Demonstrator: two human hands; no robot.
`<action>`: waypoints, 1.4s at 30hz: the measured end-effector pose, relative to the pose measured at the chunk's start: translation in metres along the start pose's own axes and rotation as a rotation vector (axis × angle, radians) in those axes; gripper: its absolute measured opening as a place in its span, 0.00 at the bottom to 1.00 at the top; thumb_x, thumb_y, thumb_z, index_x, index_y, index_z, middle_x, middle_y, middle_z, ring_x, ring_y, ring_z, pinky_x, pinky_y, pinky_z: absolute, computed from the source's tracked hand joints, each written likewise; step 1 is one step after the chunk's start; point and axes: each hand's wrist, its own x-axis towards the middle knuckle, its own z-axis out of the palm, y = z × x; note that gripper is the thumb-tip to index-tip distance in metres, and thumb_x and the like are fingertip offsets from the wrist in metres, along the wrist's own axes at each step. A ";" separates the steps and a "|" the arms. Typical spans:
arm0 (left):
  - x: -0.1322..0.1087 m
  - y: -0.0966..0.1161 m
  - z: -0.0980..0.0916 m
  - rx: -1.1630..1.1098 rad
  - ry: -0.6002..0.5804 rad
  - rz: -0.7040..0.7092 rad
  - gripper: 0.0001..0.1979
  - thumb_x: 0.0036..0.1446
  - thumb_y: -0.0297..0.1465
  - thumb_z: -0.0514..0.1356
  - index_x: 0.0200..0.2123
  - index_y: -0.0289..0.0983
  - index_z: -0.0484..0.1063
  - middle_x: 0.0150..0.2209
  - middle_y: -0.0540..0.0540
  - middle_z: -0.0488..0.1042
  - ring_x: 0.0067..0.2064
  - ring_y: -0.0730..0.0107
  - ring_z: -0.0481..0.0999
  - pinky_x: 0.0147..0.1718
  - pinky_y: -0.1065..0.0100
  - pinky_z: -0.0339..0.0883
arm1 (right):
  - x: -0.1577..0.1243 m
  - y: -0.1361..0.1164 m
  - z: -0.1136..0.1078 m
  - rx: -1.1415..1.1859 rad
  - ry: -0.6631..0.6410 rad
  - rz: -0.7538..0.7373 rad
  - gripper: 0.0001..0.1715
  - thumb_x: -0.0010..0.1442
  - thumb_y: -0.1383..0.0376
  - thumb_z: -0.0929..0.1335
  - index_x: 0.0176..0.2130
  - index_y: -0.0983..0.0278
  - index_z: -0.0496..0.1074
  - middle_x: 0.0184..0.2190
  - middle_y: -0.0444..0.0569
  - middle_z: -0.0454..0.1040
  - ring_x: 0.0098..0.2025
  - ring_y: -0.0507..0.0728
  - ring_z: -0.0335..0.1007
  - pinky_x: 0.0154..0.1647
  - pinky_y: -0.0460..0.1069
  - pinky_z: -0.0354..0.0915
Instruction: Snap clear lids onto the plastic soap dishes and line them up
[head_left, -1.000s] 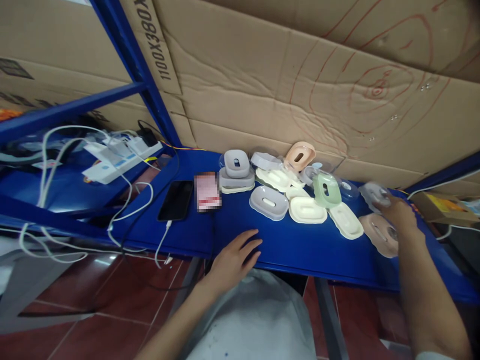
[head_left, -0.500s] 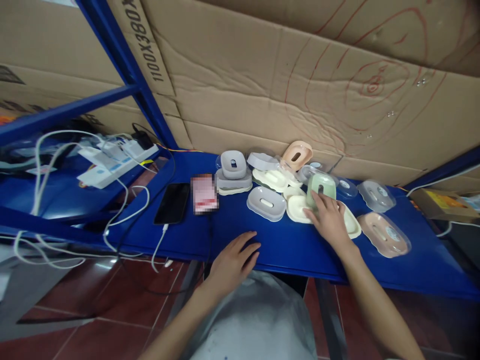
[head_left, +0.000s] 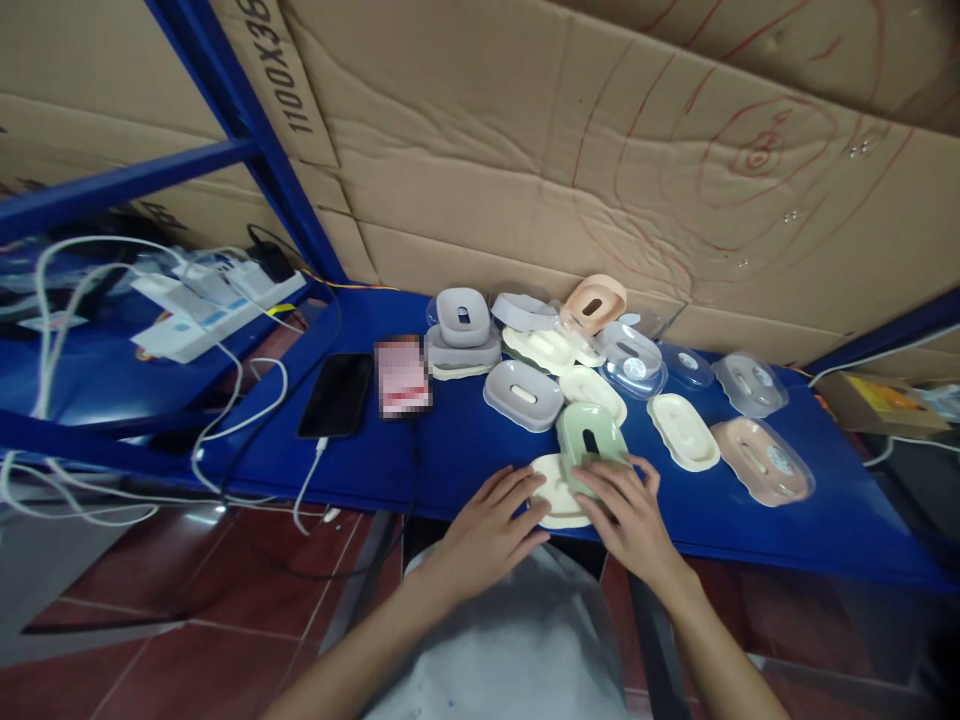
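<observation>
At the front edge of the table, a pale green soap dish point(head_left: 592, 428) with a dark slot lies tilted, partly over a cream soap dish tray point(head_left: 553, 490). My right hand point(head_left: 626, 515) is closed over the near side of the green dish, with its fingertips also close to the cream tray. Outstretched and slightly spread, the fingers of my left hand point(head_left: 495, 530) reach the left edge of that tray; whether they grip it I cannot tell. Just behind are a grey soap dish point(head_left: 523, 396) and another cream tray point(head_left: 592, 392).
A cream tray point(head_left: 682, 432) and a pink covered dish point(head_left: 763, 462) lie right. Clear lids point(head_left: 632, 358), stacked grey dishes point(head_left: 463, 318) and an orange dish point(head_left: 594, 304) line the cardboard point(head_left: 465, 130). Left are a phone point(head_left: 336, 395) on a cable and a power strip point(head_left: 217, 318).
My right hand has brought the green dish and the cream tray toward me and left, to the table's front edge. My left hand has moved right to meet the tray.
</observation>
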 end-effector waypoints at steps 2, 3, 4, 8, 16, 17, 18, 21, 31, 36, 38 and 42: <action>-0.004 -0.003 0.001 -0.042 0.044 -0.048 0.11 0.70 0.38 0.65 0.50 0.39 0.74 0.60 0.38 0.75 0.66 0.49 0.74 0.64 0.47 0.74 | -0.010 -0.001 -0.005 0.051 0.012 0.023 0.26 0.74 0.67 0.67 0.67 0.51 0.67 0.56 0.48 0.81 0.59 0.61 0.76 0.72 0.66 0.49; -0.007 -0.006 0.001 -0.065 0.075 -0.075 0.11 0.70 0.38 0.64 0.50 0.39 0.74 0.60 0.38 0.74 0.65 0.50 0.75 0.63 0.48 0.76 | -0.015 -0.001 -0.007 0.081 0.010 0.033 0.27 0.73 0.67 0.67 0.67 0.52 0.67 0.56 0.48 0.80 0.59 0.61 0.76 0.73 0.66 0.49; -0.011 -0.008 0.000 -0.084 0.106 -0.100 0.12 0.71 0.38 0.64 0.52 0.40 0.73 0.62 0.38 0.73 0.65 0.51 0.75 0.62 0.50 0.77 | -0.020 -0.002 -0.009 0.116 0.001 0.036 0.28 0.73 0.68 0.67 0.68 0.53 0.67 0.56 0.48 0.80 0.59 0.61 0.76 0.73 0.66 0.51; -0.019 -0.014 -0.005 -0.087 0.186 -0.158 0.23 0.72 0.37 0.62 0.66 0.42 0.66 0.72 0.34 0.60 0.71 0.50 0.69 0.62 0.50 0.76 | -0.028 -0.010 -0.005 0.271 -0.048 0.002 0.30 0.72 0.73 0.64 0.68 0.54 0.68 0.56 0.49 0.79 0.60 0.59 0.75 0.72 0.64 0.62; -0.014 -0.022 -0.011 0.043 0.208 -0.021 0.16 0.71 0.34 0.64 0.60 0.41 0.73 0.60 0.41 0.77 0.67 0.51 0.72 0.65 0.45 0.71 | 0.000 -0.017 0.006 0.305 -0.095 -0.006 0.17 0.71 0.65 0.70 0.58 0.58 0.74 0.55 0.52 0.79 0.65 0.62 0.72 0.75 0.70 0.60; -0.014 -0.022 -0.011 0.049 0.223 -0.020 0.14 0.71 0.34 0.64 0.58 0.41 0.74 0.57 0.41 0.78 0.65 0.52 0.73 0.65 0.45 0.70 | 0.003 -0.017 0.006 0.304 -0.101 -0.011 0.15 0.71 0.66 0.69 0.56 0.58 0.74 0.55 0.52 0.79 0.66 0.62 0.71 0.75 0.69 0.60; -0.014 -0.022 -0.011 0.044 0.234 -0.018 0.13 0.70 0.33 0.65 0.56 0.41 0.75 0.54 0.42 0.79 0.63 0.53 0.74 0.64 0.46 0.70 | 0.005 -0.017 0.007 0.302 -0.108 -0.020 0.14 0.72 0.67 0.69 0.56 0.58 0.75 0.55 0.52 0.80 0.67 0.62 0.71 0.75 0.69 0.60; -0.013 -0.023 -0.012 -0.017 0.234 0.003 0.08 0.71 0.32 0.64 0.51 0.40 0.77 0.48 0.44 0.80 0.59 0.57 0.76 0.62 0.51 0.71 | 0.005 -0.018 0.007 0.286 -0.132 -0.050 0.15 0.72 0.68 0.67 0.56 0.59 0.75 0.56 0.52 0.80 0.69 0.61 0.69 0.76 0.68 0.60; -0.011 -0.026 -0.016 -0.222 0.204 -0.027 0.09 0.71 0.29 0.64 0.53 0.42 0.77 0.50 0.44 0.78 0.60 0.60 0.75 0.63 0.53 0.71 | 0.057 0.113 -0.025 -0.173 0.075 0.234 0.32 0.73 0.54 0.67 0.70 0.61 0.67 0.73 0.61 0.63 0.75 0.73 0.58 0.74 0.72 0.58; -0.014 -0.027 -0.015 -0.238 0.191 -0.033 0.11 0.71 0.28 0.63 0.54 0.43 0.76 0.52 0.44 0.77 0.63 0.59 0.74 0.65 0.52 0.71 | 0.094 0.171 -0.025 -0.192 0.011 0.290 0.42 0.66 0.46 0.72 0.71 0.61 0.67 0.72 0.63 0.63 0.73 0.81 0.60 0.70 0.78 0.58; -0.015 -0.027 -0.015 -0.246 0.195 -0.048 0.11 0.71 0.27 0.63 0.54 0.43 0.76 0.55 0.43 0.76 0.64 0.59 0.73 0.67 0.52 0.70 | 0.090 0.162 -0.029 -0.180 0.020 0.281 0.41 0.67 0.45 0.71 0.70 0.61 0.67 0.71 0.63 0.65 0.72 0.76 0.62 0.71 0.73 0.61; -0.019 -0.026 -0.015 -0.294 0.234 -0.156 0.15 0.70 0.27 0.63 0.57 0.45 0.74 0.66 0.40 0.66 0.68 0.56 0.71 0.66 0.52 0.72 | 0.054 0.101 -0.037 0.021 0.026 0.216 0.40 0.69 0.49 0.71 0.73 0.55 0.63 0.73 0.56 0.63 0.74 0.68 0.60 0.75 0.67 0.60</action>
